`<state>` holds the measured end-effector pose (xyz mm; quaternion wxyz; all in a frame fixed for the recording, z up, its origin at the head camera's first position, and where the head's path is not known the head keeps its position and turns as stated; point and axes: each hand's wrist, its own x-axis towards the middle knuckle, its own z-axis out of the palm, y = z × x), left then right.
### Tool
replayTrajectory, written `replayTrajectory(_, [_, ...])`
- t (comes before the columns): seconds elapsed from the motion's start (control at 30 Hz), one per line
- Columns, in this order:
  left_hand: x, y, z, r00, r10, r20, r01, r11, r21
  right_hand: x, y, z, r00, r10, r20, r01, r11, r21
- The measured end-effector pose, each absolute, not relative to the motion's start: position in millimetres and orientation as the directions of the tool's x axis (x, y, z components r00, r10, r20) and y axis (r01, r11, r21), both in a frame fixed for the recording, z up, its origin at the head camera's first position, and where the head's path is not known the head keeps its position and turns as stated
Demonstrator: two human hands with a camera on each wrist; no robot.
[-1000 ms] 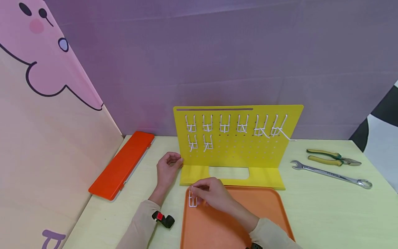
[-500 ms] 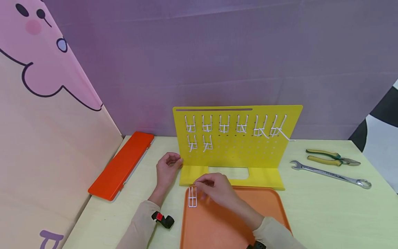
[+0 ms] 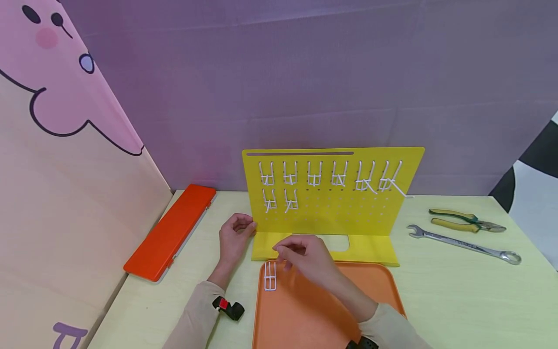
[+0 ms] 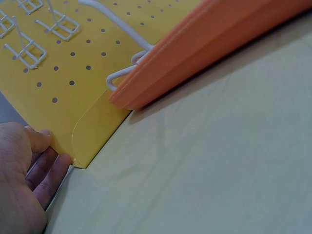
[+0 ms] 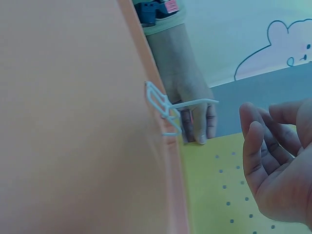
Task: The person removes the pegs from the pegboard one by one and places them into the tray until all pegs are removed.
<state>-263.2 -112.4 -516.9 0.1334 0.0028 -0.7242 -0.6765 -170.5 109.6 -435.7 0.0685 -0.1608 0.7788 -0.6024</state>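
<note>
A yellow pegboard stands upright on its foot, with several white wire hooks hung in two rows. My left hand grips its lower left edge; in the left wrist view the thumb lies against the front face. Leaning over the far left corner of the orange tray is a loose white wire hook, its prong sticking up in the right wrist view. My right hand hovers just right of that hook, fingers loosely bent and nothing between them.
On the right of the table lie pliers with yellow-green handles and a metal combination wrench. A long red case lies at the left. Purple cloth hangs behind the pegboard.
My right hand let go of the white wire hook on the tray corner and moved slightly up and right. The left hand stayed at the pegboard's edge.
</note>
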Motion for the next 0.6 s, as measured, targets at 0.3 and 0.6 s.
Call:
replayTrajectory(0.3, [-263, -112, -518, -0.966, -0.179, 0.188, 0.175, 0.086, 0.981, -171, 115, -423, -0.954, -0.275, 0.121, -0.184, 0.218, -0.958])
replayTrajectory(0.6, [-264, -113, -519, -0.963, -0.182, 0.198, 0.188, 0.073, 0.980, -179, 121, -414, -0.960, -0.204, 0.190, -0.233, 0.212, -0.949])
